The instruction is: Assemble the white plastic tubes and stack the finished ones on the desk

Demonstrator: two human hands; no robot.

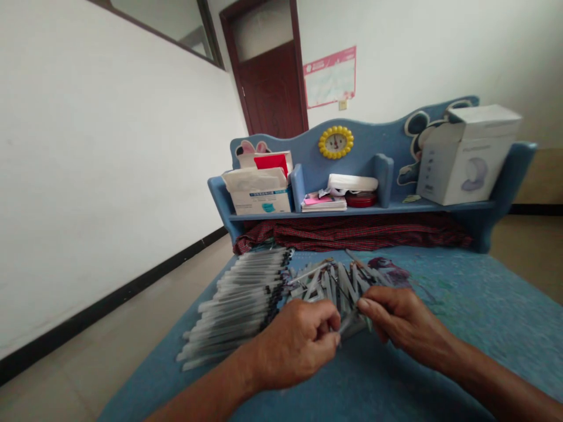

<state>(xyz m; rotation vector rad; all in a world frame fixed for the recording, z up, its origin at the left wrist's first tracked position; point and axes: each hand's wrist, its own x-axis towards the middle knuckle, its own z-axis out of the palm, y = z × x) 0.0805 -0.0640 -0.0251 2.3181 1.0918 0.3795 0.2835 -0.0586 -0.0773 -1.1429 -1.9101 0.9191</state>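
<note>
My left hand [301,337] is closed, thumb against curled fingers, at one end of a thin translucent pen-like tube [349,322]. The tube points toward my right hand [398,319], whose thumb and forefinger are pinched together. What the right fingertips hold, if anything, is hidden. Just behind both hands lies a jumbled pile of loose pen-like sticks [328,282], whitish and grey with some darker ones. To the left, whitish pens with black ends [240,308] lie side by side in a long, dense row. Their black ends face the pile, and my left wrist is close to the row's near end.
The blue table [475,310] has a raised back shelf [272,217] holding a mask box [261,199], a white carton [461,158], papers [323,204] and a red round case [361,200]. Checked dark red cloth [352,231] lies bunched below the shelf.
</note>
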